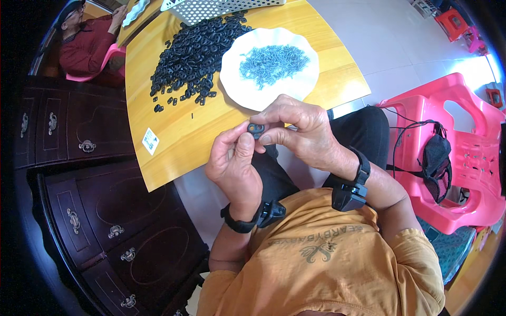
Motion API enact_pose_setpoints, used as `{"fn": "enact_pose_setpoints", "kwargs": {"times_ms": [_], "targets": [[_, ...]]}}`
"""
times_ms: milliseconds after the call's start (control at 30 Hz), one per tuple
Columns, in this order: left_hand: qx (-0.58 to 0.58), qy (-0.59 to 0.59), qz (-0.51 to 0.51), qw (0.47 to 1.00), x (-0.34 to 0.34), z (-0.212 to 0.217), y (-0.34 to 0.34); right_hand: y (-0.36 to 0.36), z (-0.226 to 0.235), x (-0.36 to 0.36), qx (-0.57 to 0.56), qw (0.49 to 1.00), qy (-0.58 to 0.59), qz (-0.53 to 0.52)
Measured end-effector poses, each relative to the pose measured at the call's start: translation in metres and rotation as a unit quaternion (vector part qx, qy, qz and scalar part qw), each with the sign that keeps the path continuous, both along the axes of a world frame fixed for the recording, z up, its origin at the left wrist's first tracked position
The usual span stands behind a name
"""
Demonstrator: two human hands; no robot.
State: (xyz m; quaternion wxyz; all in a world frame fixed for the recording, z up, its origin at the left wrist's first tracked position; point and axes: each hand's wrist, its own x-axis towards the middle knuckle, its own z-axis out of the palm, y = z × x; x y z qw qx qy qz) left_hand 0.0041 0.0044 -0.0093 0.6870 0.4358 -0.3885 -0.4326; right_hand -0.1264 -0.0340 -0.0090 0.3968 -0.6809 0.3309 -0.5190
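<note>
Both hands meet over the near edge of a yellow wooden table [179,121]. A small black plastic piece [256,129] with two holes is pinched between the fingertips of my left hand [234,166] and my right hand [298,129]. Just beyond the hands stands a white scalloped plate [237,79] heaped with small grey metal pins [273,62]. Left of the plate lies a wide pile of the same black plastic pieces [195,55]. Each wrist wears a black band with a small black device.
A white perforated basket [211,8] stands at the table's far edge. A white sticker [150,140] lies near the table's left edge. Dark wooden cabinets [100,210] are at the left, a pink plastic chair [458,158] with a black pouch at the right. Another person in red [87,45] sits far left.
</note>
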Motion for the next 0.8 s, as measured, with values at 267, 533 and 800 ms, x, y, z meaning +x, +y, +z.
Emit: {"fn": "enact_pose_setpoints", "kwargs": {"times_ms": [267, 533, 800], "targets": [[-0.070, -0.039, 0.051, 0.995, -0.008, -0.012, -0.001, 0.002, 0.002, 0.007, -0.056, 0.998, 0.006, -0.026], [-0.094, -0.109, 0.073, 0.987, -0.010, -0.021, 0.000, 0.006, 0.002, 0.011, -0.109, 0.992, -0.023, -0.052], [-0.135, -0.205, 0.113, 0.963, -0.007, -0.027, -0.001, 0.014, 0.002, 0.018, -0.074, 0.994, -0.027, -0.076]]}}
